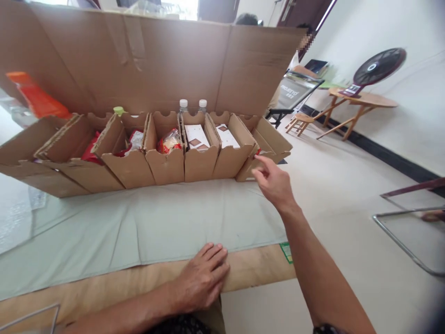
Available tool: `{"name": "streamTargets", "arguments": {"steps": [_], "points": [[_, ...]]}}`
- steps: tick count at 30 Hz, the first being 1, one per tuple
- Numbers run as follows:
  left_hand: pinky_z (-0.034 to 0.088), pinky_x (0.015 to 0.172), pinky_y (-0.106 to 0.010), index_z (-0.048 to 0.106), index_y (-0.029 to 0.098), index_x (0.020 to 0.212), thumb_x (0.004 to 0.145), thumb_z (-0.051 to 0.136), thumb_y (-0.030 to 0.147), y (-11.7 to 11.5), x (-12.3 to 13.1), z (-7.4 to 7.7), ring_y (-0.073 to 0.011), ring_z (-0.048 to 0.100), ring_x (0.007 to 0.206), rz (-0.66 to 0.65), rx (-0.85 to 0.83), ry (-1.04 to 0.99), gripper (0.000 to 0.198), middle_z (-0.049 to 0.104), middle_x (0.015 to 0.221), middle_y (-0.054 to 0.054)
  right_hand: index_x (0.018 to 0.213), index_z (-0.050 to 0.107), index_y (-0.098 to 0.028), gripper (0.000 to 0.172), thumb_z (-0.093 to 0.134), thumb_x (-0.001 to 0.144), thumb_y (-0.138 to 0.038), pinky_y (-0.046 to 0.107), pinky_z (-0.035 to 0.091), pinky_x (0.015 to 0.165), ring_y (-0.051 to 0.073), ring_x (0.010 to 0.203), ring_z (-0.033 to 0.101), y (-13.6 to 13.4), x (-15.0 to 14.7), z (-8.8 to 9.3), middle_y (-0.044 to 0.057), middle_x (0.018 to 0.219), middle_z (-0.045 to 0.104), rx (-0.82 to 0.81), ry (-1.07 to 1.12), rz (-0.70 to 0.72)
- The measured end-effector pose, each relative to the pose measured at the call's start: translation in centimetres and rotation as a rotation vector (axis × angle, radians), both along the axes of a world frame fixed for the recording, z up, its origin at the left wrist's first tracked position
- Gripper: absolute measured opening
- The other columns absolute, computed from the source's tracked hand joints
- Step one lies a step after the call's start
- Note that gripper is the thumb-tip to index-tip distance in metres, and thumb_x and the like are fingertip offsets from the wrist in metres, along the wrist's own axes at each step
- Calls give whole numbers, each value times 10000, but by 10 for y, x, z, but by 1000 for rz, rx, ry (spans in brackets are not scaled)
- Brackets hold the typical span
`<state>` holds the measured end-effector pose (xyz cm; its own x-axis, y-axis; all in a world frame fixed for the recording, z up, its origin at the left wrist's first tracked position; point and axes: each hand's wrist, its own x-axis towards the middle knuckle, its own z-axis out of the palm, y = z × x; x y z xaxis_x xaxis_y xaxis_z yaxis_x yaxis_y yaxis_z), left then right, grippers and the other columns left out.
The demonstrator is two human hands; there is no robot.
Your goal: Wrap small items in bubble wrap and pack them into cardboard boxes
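My left hand [203,276] lies flat, fingers stretched out, on the wooden table edge [257,266] beside a pale green cloth [156,222]. My right hand [273,181] reaches out in the air, fingers loosely apart, holding nothing, just in front of the rightmost cardboard compartment [267,144]. A row of several open cardboard boxes [167,164] stands on the cloth. They hold red snack packets [169,141] and white cartons [196,138].
A tall cardboard sheet [156,60] stands behind the boxes, with two capped bottles [193,105] and an orange bottle [36,97]. At right are a round wooden table [361,99] with a fan [378,65], a stool [301,121], another person, and a metal frame [399,236].
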<state>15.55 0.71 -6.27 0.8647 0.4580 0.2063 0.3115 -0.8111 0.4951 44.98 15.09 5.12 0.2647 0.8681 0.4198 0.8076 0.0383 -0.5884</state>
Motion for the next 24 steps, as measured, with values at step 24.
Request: {"name": "streamTargets", "arguments": {"steps": [24], "points": [[248, 1281, -614, 312, 198, 1595, 800, 635, 227, 45, -9, 35, -362, 306, 1559, 447, -451, -556, 858, 374, 1648, -171, 1507, 501, -305, 814, 765, 782, -565, 505, 575, 873, 324, 973, 726, -304, -33, -20, 127, 1244, 730, 99, 337, -442]]}}
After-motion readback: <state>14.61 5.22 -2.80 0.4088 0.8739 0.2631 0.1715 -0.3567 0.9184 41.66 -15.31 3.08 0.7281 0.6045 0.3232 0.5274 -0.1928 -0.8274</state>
